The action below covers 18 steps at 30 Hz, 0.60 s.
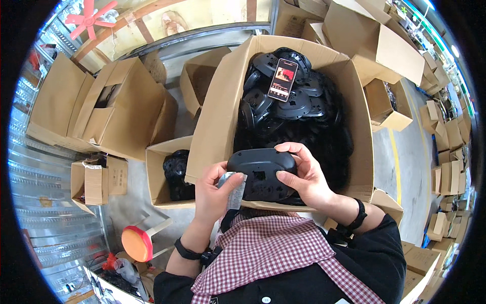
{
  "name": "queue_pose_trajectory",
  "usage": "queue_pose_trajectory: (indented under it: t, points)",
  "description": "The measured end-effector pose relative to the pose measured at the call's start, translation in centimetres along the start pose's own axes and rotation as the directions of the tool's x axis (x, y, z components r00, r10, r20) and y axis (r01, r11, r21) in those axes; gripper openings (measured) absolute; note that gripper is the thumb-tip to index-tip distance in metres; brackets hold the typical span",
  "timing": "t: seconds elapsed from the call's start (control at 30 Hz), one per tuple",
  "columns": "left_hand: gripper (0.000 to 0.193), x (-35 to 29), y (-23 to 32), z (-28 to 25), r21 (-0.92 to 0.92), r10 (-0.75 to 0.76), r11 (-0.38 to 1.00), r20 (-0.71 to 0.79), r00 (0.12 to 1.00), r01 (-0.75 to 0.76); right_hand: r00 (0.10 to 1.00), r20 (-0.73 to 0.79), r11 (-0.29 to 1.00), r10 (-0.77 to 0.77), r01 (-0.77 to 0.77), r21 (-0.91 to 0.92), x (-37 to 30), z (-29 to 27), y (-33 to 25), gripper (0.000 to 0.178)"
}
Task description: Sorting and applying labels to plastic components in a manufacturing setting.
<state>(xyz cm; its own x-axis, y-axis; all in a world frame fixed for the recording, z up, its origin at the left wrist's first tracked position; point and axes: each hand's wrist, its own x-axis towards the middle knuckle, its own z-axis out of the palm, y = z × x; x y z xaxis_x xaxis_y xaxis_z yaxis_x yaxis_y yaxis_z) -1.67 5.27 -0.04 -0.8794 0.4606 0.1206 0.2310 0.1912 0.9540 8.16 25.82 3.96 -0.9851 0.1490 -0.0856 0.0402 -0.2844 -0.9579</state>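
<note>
A black plastic housing [271, 161], rounded with a small square opening, is held level in front of my chest, over the near edge of a big cardboard box [217, 116]. My right hand [311, 180] grips its right side, thumb on top. At its left edge, my left hand [210, 190] is closed, the thumb pressing a pale silvery strip [235, 195] against the fingers; what the strip is I cannot make out. Inside the box lie several similar black housings [293, 104]. On top of them rests a phone [282, 80] with its screen lit.
A smaller carton [157, 175] with black parts stands left of the big box. More cardboard boxes [121, 109] are at the left, and open cartons [377, 43] at the far right. An orange-topped stool [136, 244] is at lower left, and a red fan [90, 20] at upper left.
</note>
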Motion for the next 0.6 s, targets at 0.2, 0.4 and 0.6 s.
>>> queue_pose_trajectory:
  t: [0.2, 0.4, 0.6]
  points:
    - [0.027, -1.3, -0.5, -2.0, -0.489, -0.418, 0.763, 0.127, 0.899, 0.424, 0.998, 0.066, 0.997, 0.015, -0.020, 0.073, 0.9, 1.5, 0.7, 0.042]
    - [0.021, -2.2, -0.5, -3.3, -0.449, -0.324, 0.853, -0.059, 0.944, 0.265, 0.996, 0.069, 0.998, -0.059, 0.059, 0.009, 1.5, 3.2, 0.9, 0.042]
    - [0.020, -3.2, -1.6, -6.0, 0.124, 0.133, 0.988, -0.346, 0.929, -0.096, 0.952, 0.143, 0.932, -0.271, 0.297, -0.206, 4.5, 5.5, 2.2, 0.045]
